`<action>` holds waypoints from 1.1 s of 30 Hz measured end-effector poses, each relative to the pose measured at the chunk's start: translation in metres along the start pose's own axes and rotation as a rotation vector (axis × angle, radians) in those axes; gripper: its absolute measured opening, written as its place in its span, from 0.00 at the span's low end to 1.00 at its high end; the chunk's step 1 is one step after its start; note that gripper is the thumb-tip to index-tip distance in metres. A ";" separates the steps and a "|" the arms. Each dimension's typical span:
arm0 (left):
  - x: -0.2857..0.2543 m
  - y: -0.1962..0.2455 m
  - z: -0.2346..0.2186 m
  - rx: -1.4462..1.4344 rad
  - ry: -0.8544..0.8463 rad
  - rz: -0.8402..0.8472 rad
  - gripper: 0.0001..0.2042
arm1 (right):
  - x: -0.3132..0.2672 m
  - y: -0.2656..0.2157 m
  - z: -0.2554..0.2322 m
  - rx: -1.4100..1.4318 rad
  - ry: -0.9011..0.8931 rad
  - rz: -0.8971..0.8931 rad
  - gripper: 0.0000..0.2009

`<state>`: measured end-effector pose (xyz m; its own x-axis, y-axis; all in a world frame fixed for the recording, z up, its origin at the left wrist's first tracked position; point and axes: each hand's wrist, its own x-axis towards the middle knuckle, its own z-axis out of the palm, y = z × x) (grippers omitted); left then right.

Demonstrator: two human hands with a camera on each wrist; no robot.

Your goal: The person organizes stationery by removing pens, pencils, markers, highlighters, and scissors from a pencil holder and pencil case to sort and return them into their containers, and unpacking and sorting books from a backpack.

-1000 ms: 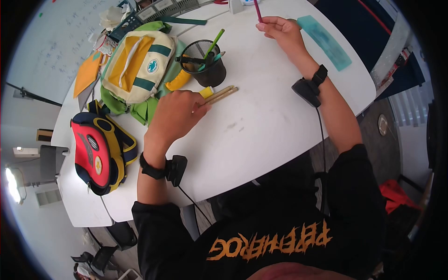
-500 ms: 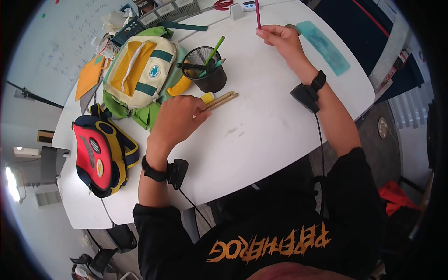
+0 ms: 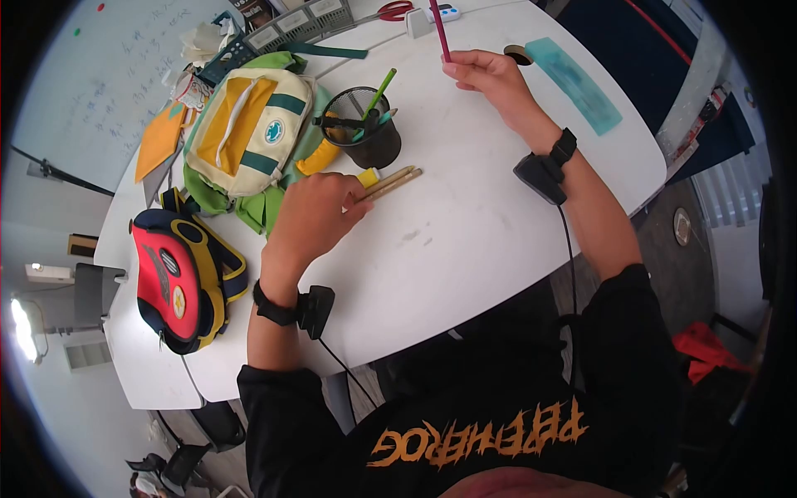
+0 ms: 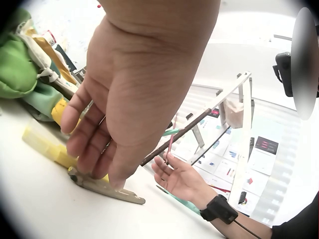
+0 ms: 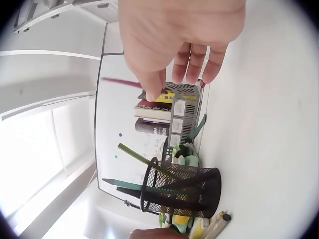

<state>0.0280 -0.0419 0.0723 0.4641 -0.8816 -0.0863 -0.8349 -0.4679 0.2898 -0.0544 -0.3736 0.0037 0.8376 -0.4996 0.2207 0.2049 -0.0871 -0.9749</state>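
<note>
Between thumb and index finger my right hand (image 3: 498, 83) pinches a slim magenta pencil (image 3: 439, 33), which stands up from the fingertips, above the table's far side. In the right wrist view this pencil (image 5: 119, 81) points left from the thumb. My left hand (image 3: 311, 220) hangs low over the table with loosely bent fingers, fingertips right at two tan pens (image 3: 397, 183). A yellow marker (image 3: 368, 177) lies beside these pens. In the left wrist view the fingers partly hide one tan pen (image 4: 107, 191). A black mesh pen cup (image 3: 375, 143) holds a green pencil (image 3: 382, 90) and other pens.
A cream-and-green backpack (image 3: 249, 141) and a red backpack (image 3: 174, 286) rest on the left. A teal strip (image 3: 577, 87) and a brown tape roll (image 3: 519, 55) lie at right. Red scissors (image 3: 396, 10) and a grey basket (image 3: 311, 21) are at the back.
My right hand has moved left, toward the pen cup, and the magenta pencil now leans left. The tape roll has come out from behind that hand. My left hand stays by the tan pens.
</note>
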 end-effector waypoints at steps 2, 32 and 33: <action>0.003 0.001 -0.003 -0.011 0.010 -0.006 0.08 | 0.003 -0.003 0.000 0.014 0.001 -0.002 0.16; 0.000 0.001 0.000 0.004 -0.017 0.004 0.09 | 0.004 -0.002 -0.010 0.022 -0.037 0.119 0.17; 0.000 0.003 0.000 -0.001 -0.020 -0.002 0.09 | 0.004 0.000 -0.010 0.020 -0.036 0.123 0.17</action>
<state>0.0256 -0.0428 0.0733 0.4597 -0.8818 -0.1056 -0.8339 -0.4695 0.2902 -0.0563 -0.3841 0.0043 0.8746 -0.4742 0.1009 0.1094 -0.0098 -0.9939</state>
